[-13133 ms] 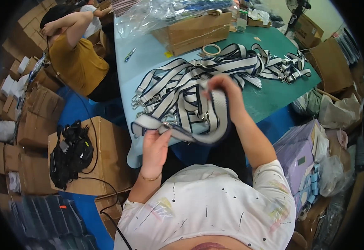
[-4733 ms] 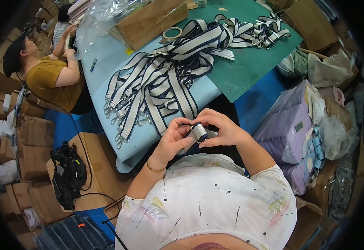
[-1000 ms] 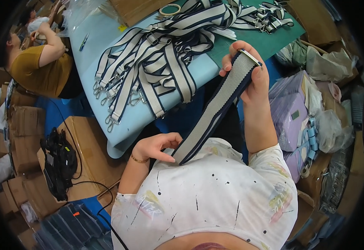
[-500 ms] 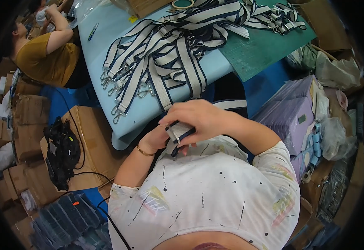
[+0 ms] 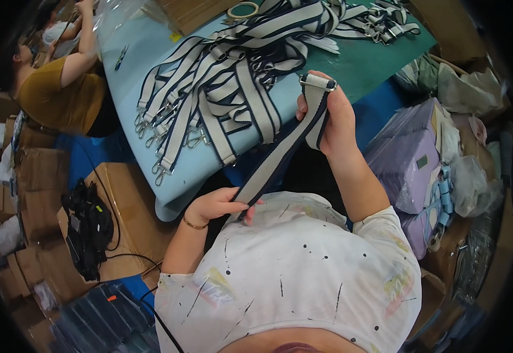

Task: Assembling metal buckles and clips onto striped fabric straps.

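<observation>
A cream strap with navy edges [image 5: 275, 157] runs slantwise between my hands, in front of the table. My left hand [image 5: 218, 207] pinches its lower part near my shirt. Farther out to the right, my right hand [image 5: 334, 115] grips the strap close to a metal slide buckle [image 5: 317, 82], where the webbing folds over and a short length hangs down. Just beyond lies a heap of similar striped straps [image 5: 250, 97] on the light blue table. Metal snap hooks [image 5: 160, 175] on their ends rest by the table's left edge.
A green cutting mat [image 5: 380, 70] covers the table's right part. A tape roll [image 5: 243, 10] and a small cutter [image 5: 121, 57] lie on top. Left stands a carton [image 5: 133, 217] with a black bundle [image 5: 87, 229]; right, a stack of purple packs [image 5: 406, 159]. A person in mustard [image 5: 62, 97] sits at far left.
My right hand has moved away from my left, up and to the right with the buckle, drawing the strap out between them. My left hand stays low near my shirt.
</observation>
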Demonstrator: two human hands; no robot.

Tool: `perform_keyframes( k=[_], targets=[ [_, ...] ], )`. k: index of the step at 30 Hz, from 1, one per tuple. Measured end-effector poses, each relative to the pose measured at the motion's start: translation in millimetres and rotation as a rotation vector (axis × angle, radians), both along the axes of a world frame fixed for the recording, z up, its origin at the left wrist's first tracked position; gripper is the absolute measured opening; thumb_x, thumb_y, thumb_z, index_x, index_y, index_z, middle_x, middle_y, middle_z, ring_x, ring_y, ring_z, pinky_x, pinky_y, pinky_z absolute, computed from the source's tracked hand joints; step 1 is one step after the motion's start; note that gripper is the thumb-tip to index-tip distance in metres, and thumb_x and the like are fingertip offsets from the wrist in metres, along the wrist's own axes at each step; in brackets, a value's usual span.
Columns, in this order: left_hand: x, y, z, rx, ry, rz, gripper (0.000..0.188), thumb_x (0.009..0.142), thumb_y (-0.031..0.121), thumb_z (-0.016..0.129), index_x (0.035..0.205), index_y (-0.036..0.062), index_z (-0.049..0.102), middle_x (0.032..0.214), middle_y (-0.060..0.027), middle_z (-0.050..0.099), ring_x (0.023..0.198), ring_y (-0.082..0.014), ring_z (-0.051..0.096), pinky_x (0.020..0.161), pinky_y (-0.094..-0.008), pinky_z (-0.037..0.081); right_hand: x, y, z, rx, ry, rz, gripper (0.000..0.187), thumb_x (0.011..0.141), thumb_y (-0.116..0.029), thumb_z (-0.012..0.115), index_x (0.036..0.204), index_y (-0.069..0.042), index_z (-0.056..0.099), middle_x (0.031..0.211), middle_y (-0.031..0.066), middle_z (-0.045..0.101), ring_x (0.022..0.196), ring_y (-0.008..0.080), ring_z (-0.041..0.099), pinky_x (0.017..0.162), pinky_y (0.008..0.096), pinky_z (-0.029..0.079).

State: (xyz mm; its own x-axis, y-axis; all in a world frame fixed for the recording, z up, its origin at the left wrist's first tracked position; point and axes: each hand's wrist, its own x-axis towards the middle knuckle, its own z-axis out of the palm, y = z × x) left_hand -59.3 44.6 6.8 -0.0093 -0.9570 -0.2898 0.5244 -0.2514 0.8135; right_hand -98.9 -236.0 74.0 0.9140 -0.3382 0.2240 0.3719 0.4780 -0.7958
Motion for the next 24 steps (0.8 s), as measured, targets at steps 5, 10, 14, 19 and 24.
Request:
perform_keyframes(
  k=[5, 10, 14, 19, 24],
  targets=[
    [-1, 0, 19, -0.038, 0.033, 0.011, 0.033, 0.092, 0.009, 0.048, 0.121, -0.0067, 0.047, 0.088, -0.0057, 0.058, 0.078, -0.0142, 0.058, 0.074, -0.0283, 0.047, -3, -6, -13, 0.515, 0.011, 0.132, 0.051, 0.096, -0.044, 0.040, 0.124, -0.003, 0.050, 0.097, 0.0090, 0.062, 0.088, 0.0195, 0.059, 0.077, 0.0315, 0.050],
    [-8, 2, 35, 0.035, 0.237, 0.249, 0.033, 0.096, 0.016, 0.042, 0.119, -0.0068, 0.044, 0.075, -0.0099, 0.059, 0.059, -0.0170, 0.057, 0.054, -0.0279, 0.049, -4, 6, -7, 0.621, -0.079, 0.000, 0.050, 0.098, -0.041, 0.034, 0.126, -0.002, 0.049, 0.099, 0.0104, 0.062, 0.086, 0.0198, 0.059, 0.076, 0.0314, 0.049],
    [-9, -1, 43, 0.241, 0.066, 0.161, 0.025, 0.097, 0.018, 0.041, 0.112, -0.0026, 0.047, 0.072, -0.0111, 0.059, 0.054, -0.0172, 0.058, 0.050, -0.0271, 0.048, -19, 24, -12, -0.258, -0.088, 0.028, 0.043, 0.094, -0.031, 0.047, 0.124, -0.001, 0.051, 0.112, 0.0135, 0.058, 0.083, 0.0188, 0.059, 0.071, 0.0285, 0.047],
    [-16, -4, 36, 0.203, 0.206, 0.234, 0.024, 0.094, 0.015, 0.040, 0.102, -0.0033, 0.053, 0.073, -0.0151, 0.060, 0.053, -0.0224, 0.059, 0.046, -0.0286, 0.049, -21, 54, -14, -1.072, -0.422, 0.207, 0.042, 0.073, -0.030, 0.074, 0.108, -0.008, 0.065, 0.097, 0.0049, 0.067, 0.071, 0.0230, 0.059, 0.062, 0.0291, 0.049],
    [-13, 5, 14, 0.025, 0.495, 0.205, 0.033, 0.089, 0.014, 0.034, 0.104, -0.0103, 0.051, 0.079, -0.0224, 0.061, 0.059, -0.0273, 0.063, 0.051, -0.0334, 0.052, -24, 60, -31, -1.127, -0.485, 0.195, 0.042, 0.068, -0.028, 0.077, 0.106, -0.015, 0.067, 0.099, -0.0002, 0.067, 0.066, 0.0192, 0.054, 0.060, 0.0268, 0.047]
  ],
)
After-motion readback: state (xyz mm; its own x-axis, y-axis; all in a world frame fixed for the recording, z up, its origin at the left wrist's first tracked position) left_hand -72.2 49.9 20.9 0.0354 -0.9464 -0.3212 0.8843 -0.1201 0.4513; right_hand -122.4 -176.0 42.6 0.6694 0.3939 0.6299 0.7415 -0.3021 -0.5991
